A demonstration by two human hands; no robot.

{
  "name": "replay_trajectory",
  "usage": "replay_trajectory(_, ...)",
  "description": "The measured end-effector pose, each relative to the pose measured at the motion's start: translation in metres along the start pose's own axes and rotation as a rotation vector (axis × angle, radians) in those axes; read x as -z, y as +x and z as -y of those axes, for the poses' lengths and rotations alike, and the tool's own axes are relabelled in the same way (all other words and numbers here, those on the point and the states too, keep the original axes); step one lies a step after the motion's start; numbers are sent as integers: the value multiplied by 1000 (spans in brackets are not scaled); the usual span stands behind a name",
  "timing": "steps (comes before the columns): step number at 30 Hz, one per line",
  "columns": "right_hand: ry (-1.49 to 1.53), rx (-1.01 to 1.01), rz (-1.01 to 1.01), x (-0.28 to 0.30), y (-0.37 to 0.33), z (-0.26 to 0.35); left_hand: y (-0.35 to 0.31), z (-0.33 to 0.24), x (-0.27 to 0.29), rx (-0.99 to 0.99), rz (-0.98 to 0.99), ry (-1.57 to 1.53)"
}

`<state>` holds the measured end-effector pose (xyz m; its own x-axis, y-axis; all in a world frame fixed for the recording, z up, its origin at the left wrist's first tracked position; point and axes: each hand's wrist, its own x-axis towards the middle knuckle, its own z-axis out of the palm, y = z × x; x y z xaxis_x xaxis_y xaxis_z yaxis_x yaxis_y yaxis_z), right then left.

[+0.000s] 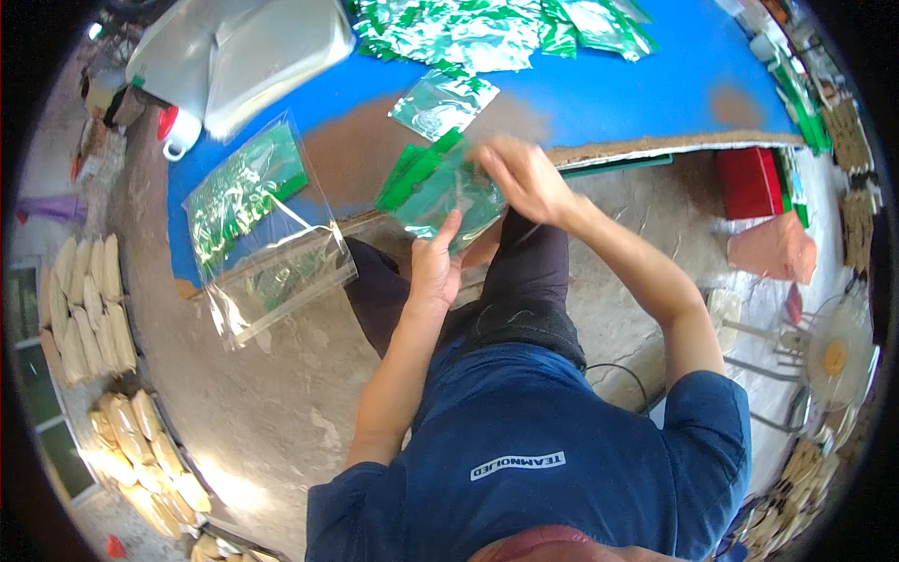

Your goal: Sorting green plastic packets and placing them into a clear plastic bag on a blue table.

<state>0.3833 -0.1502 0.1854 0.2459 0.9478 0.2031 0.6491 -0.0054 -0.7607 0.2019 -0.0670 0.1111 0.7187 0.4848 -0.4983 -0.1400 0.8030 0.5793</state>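
My left hand [436, 270] is closed on several clear plastic packets with green ends [440, 201], its thumb lying on top of them. These packets are fanned a little apart over the near edge of the table. At their right edge is my right hand [526, 180], fingers bent and smeared by motion, so its grip cannot be made out. Just beyond lies a single clear and green packet [444, 103]. To the left, a large clear bag [314, 201] holds a layer of green packets and hangs partly over the table edge.
The blue table [688, 89] has worn brown patches. A heap of green packets [459, 33] lies at the far side. Clear plastic sheets or bags [281, 61] and a white and red mug [180, 133] are far left. A red box [749, 183] and a fan [832, 361] stand right.
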Motion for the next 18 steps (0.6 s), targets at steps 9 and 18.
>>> replay_trajectory(9,116,189,364,-28,58,-5,-40,-43,40,-248,-79,91)
replay_trajectory(18,-704,260,-198,13,49,-69,-36,-46,24,-72,155,-88)
